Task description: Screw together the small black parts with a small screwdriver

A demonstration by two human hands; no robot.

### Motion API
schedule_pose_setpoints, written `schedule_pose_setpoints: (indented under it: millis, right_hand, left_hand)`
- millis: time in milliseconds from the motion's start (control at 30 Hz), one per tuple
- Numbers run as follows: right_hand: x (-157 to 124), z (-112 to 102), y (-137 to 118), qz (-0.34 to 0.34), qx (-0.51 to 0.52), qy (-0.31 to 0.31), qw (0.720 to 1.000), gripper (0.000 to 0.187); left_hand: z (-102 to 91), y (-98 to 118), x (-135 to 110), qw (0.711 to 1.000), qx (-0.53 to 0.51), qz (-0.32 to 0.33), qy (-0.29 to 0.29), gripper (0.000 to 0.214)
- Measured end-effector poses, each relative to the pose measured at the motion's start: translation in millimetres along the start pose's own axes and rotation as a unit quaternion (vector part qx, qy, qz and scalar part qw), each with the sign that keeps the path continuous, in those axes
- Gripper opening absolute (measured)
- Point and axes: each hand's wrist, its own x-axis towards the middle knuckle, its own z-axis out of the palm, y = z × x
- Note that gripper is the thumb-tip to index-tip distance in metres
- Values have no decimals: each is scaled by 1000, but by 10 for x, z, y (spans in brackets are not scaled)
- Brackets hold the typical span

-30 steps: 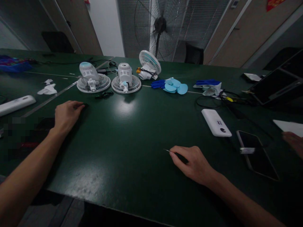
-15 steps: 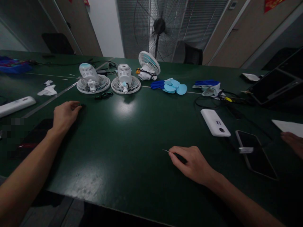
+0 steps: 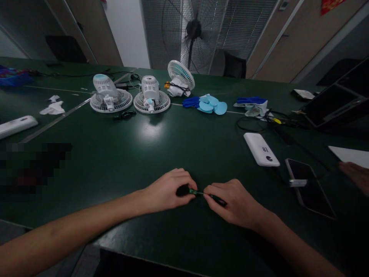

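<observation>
My left hand [image 3: 173,190] is low over the table's near middle, its thumb and fingers pinching a small green piece [image 3: 193,191] whose kind I cannot make out. Close beside it, my right hand [image 3: 235,202] grips a slim screwdriver [image 3: 218,199] with a dark handle. The screwdriver's thin metal shaft points left from the fingertips and its tip meets the green piece; whether it goes inside cannot be seen.
Two white fans [image 3: 111,100] [image 3: 152,100] lie face down at the back left, with a tilted fan [image 3: 181,79] behind. Light blue fan blades [image 3: 212,104] rest on blue gloves [image 3: 190,102]. Rightward are a white power bank [image 3: 261,149], a phone [image 3: 309,188] and another person's hand [image 3: 354,177].
My left hand has swung from the far left to the middle, bringing the green piece to the screwdriver tip. My right hand has stayed nearly in place.
</observation>
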Motion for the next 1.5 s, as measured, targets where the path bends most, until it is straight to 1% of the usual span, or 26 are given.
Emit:
schedule_pose_setpoints:
  millis: [67,200,433,567,667,800,833,867,1000,1133,1233,1300,1400,1500]
  right_hand:
    - [-16,-41,-11,0,-2,-20,1000,22]
    - [-26,-76,-37,8,-13,-38,999,21]
    - [-40,-46,-60,-1,-65,-36,997,21]
    - [-32,13,-82,-9,-90,-22,996,21]
    - [5,64,-115,-19,-84,19,996,22]
    - [16,84,-96,-18,-14,135,991,23]
    - [6,81,-75,-14,1,155,988,23]
    - [-7,77,-49,-11,12,161,987,22]
    - [-39,69,43,1,45,121,992,20]
    - [-18,79,69,10,69,101,992,22]
    - [-4,80,69,17,77,93,993,22]
    - [-2,76,68,17,92,91,991,23]
    - [1,70,64,15,106,89,990,25]
    - [7,72,57,15,101,89,991,26]
  left_hand:
    - [62,66,21,1000,-5,3,-6,13]
    - [11,36,-17,1000,-11,-4,-12,13]
    - [30,16,-11,1000,-18,-5,-3,12]
    - [35,15,-9,1000,-17,-6,0,11]
    - [25,12,-8,1000,-17,-5,-5,11]
    - [4,6,-9,1000,-17,-2,-9,14]
    - [-1,5,-9,1000,-17,-1,-11,14]
    - [-6,5,-9,1000,-17,0,-15,14]
    - [-14,7,-14,1000,-19,1,-19,16]
    - [-52,-16,-71,1000,4,11,-21,19]
    - [-188,-115,-199,999,49,11,-22,22]
    - [-355,-250,-329,996,89,-8,0,24]
    - [-713,-546,-570,983,157,-76,62,26]
    - [-1132,-900,-846,953,221,-165,129,32]
